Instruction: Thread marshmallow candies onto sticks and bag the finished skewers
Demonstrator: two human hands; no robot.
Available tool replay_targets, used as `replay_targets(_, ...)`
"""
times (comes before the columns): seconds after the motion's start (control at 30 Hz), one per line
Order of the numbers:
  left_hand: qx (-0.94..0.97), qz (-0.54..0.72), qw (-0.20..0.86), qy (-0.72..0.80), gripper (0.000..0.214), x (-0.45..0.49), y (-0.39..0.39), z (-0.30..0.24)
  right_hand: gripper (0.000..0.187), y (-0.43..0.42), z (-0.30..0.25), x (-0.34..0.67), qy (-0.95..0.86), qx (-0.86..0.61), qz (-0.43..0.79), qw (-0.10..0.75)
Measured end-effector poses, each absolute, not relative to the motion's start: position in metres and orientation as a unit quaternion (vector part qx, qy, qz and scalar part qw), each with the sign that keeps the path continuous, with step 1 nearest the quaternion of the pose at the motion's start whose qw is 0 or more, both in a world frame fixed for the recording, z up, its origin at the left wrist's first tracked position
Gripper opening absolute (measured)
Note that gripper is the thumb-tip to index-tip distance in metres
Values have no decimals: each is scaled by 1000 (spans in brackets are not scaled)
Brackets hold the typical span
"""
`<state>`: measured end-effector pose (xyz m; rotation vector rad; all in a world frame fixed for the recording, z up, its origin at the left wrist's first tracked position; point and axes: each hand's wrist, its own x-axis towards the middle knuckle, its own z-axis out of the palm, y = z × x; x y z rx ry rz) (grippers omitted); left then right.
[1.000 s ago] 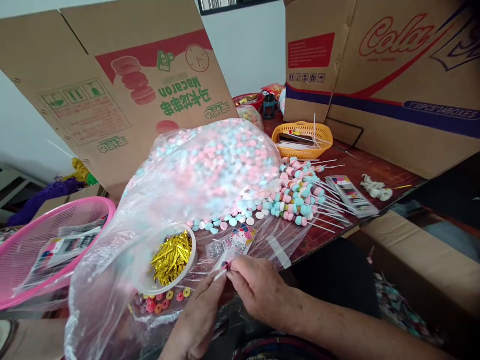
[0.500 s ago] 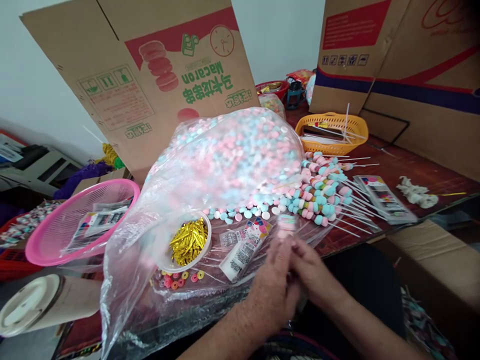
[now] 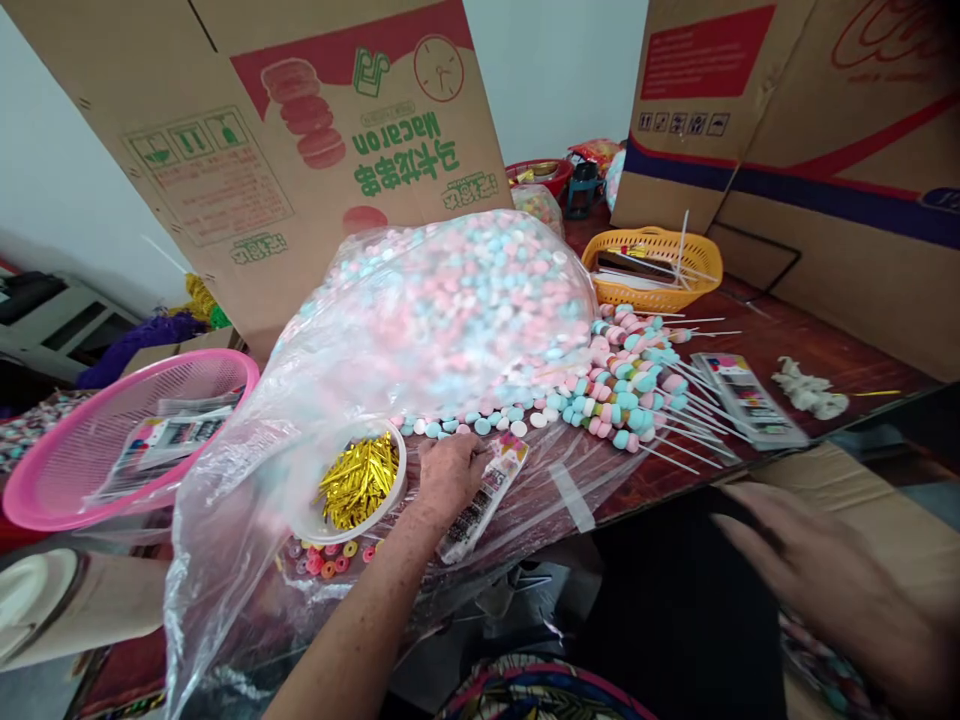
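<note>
My left hand (image 3: 448,475) rests on the plastic sheet beside a white tub of gold twist ties (image 3: 352,485), fingers curled down on a printed label packet (image 3: 484,495). My right hand (image 3: 821,575) hangs blurred at the lower right, off the table edge, fingers stretched out and holding nothing. A big clear bag of pink and blue marshmallows (image 3: 457,305) fills the middle. Skewers of marshmallows (image 3: 637,395) lie in a heap to its right.
A pink basket (image 3: 67,470) with label packets sits left, an orange basket (image 3: 660,265) with sticks behind right. Cardboard boxes (image 3: 315,130) wall the back. Coloured ring sweets (image 3: 330,560) lie near the tub. A label stack (image 3: 746,400) and white scrap (image 3: 810,390) lie right.
My hands have parted: the left moved forward onto the label packet by the tub, the right swung out to the lower right beyond the table edge.
</note>
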<state>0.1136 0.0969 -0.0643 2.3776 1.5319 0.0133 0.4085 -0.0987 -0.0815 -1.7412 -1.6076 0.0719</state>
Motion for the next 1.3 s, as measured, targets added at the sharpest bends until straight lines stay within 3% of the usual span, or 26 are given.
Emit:
replay_targets(0.1, 854, 44, 150, 496, 27, 105, 90, -52, 18, -35, -83, 351, -671, -633, -15, 384)
replay_targets(0.2, 865, 43, 147, 478, 29, 99, 87, -47, 35, 19, -75, 296, -709, -582, -6, 399)
replay_targets(0.33, 848, 56, 133, 511, 34, 96, 84, -46, 46, 57, -75, 262, -757, -571, 63, 311)
replay_targets(0.4, 845, 105, 165, 498, 30, 94, 78, -41, 48, 56, -76, 263, -762, -554, 69, 328)
replay_targets(0.53, 824, 157, 391, 379, 24, 90, 61, -25, 19, 26, -69, 270, -791, -460, 87, 393)
replay_targets(0.57, 812, 164, 424, 366, 21, 91, 57, -24, 19, 18, -67, 270, -786, -455, 112, 404)
replay_targets(0.77, 819, 188, 333, 428, 5, 109, 38, -39, 24, -7, -62, 266, -644, -564, 271, 440)
replay_targets(0.93, 858, 183, 318, 359, 16, 110, 39, -44, 8, -5, -52, 279, -668, -491, 343, 442)
replay_targets(1.1, 826, 174, 329, 424, 18, 113, 36, -54, 21, -5, -69, 272, -642, -555, 246, 468)
replay_targets(1.3, 820, 256, 282, 427, 23, 114, 29, -76, 44, 1, -86, 298, -614, -662, 111, 415)
